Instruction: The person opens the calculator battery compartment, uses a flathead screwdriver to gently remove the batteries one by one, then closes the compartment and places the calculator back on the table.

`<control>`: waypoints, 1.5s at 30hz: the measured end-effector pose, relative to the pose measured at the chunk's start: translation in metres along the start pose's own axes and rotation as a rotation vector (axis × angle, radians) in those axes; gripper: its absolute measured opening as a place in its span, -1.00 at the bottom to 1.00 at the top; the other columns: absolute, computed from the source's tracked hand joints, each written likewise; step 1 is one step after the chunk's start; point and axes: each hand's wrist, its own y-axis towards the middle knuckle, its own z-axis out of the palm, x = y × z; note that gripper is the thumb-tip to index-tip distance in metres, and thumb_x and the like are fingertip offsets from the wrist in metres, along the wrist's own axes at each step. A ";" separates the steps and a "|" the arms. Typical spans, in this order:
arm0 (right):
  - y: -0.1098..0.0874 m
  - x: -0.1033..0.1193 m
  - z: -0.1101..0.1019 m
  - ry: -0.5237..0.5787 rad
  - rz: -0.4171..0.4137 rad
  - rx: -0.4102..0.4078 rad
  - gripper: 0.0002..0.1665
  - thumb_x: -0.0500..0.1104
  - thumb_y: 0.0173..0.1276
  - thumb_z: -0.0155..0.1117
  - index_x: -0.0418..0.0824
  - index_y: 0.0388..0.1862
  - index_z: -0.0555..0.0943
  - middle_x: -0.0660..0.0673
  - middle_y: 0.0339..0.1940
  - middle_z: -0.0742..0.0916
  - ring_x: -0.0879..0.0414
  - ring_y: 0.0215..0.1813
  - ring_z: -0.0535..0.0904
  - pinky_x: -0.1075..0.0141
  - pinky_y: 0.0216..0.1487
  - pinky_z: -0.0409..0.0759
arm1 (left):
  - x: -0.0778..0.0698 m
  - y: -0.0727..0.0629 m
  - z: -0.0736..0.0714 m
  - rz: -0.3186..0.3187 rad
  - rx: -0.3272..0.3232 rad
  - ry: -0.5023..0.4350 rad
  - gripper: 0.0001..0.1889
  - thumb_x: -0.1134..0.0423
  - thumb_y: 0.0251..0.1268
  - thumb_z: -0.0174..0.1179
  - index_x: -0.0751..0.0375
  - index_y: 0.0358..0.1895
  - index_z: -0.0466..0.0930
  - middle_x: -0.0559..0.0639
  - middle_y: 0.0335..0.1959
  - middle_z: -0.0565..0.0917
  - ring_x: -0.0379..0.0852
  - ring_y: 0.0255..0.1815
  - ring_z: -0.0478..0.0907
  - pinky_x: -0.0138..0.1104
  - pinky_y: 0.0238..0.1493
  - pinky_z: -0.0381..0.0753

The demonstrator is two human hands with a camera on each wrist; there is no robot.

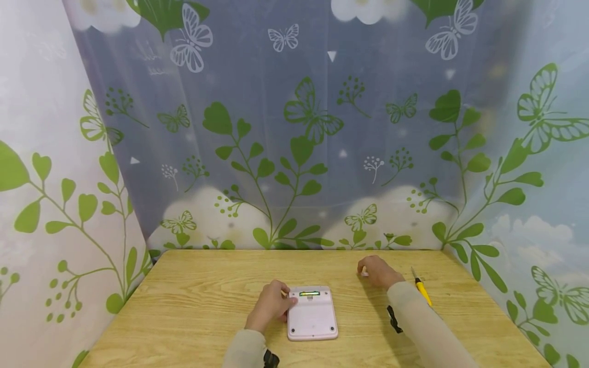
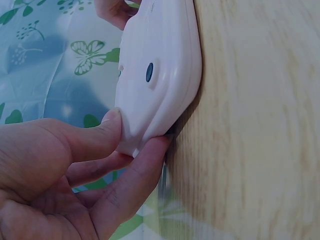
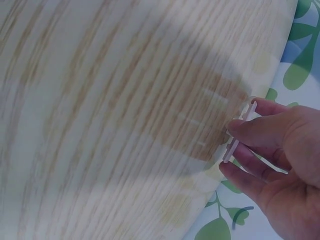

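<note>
Pink device [image 1: 313,318] lies underside-up on the worktop [image 1: 207,286], left grip [image 1: 270,305] pinching its corner, right grip [image 1: 378,271] pinching a pale strip [image 3: 232,149]; device judged light, stiff, smooth, best held by its rims, thin strip probably fragile, best taken by its ends.

From afar I see a wooden table [image 1: 198,301]. A gray-blue cloth [image 1: 248,61] with green leaves [image 1: 218,118] and butterflies [image 1: 316,118] hangs on the far side, a whitish cloth [image 1: 32,107] left, a pale blue cloth [image 1: 511,266] right.
</note>
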 end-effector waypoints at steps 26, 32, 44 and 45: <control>-0.010 0.003 -0.011 0.003 -0.015 0.014 -0.59 -0.60 0.27 0.30 -0.27 0.02 0.73 -0.30 0.10 0.75 -0.26 0.13 0.68 -0.10 0.13 0.71 | 0.000 0.001 0.001 0.005 -0.004 0.005 -0.68 0.39 0.39 0.32 0.55 0.09 0.58 0.18 -0.37 0.66 -0.08 -0.61 0.69 -0.30 -0.56 0.74; -0.012 0.004 -0.022 -0.058 0.080 0.054 -0.63 -0.51 0.32 0.33 -0.28 0.08 0.69 -0.32 0.20 0.71 -0.29 0.24 0.62 -0.10 0.16 0.68 | 0.000 0.001 0.001 0.004 -0.005 0.010 -0.68 0.39 0.38 0.32 0.55 0.09 0.58 0.17 -0.37 0.66 -0.09 -0.62 0.69 -0.31 -0.56 0.74; -0.030 -0.001 -0.041 -0.061 0.128 0.019 -0.70 -0.52 0.26 0.33 -0.37 -0.03 0.71 -0.36 0.07 0.74 -0.31 0.07 0.67 -0.02 -0.11 0.74 | -0.001 0.001 -0.001 -0.001 -0.001 -0.003 -0.68 0.40 0.39 0.32 0.55 0.10 0.57 0.20 -0.35 0.67 -0.06 -0.59 0.70 -0.28 -0.54 0.76; -0.032 -0.002 -0.044 -0.054 0.129 0.019 -0.69 -0.52 0.24 0.33 -0.38 -0.03 0.70 -0.37 0.06 0.74 -0.32 0.08 0.67 -0.03 -0.10 0.74 | -0.001 0.001 -0.001 0.001 0.000 -0.005 -0.68 0.40 0.39 0.32 0.55 0.09 0.57 0.21 -0.35 0.67 -0.06 -0.59 0.70 -0.27 -0.54 0.76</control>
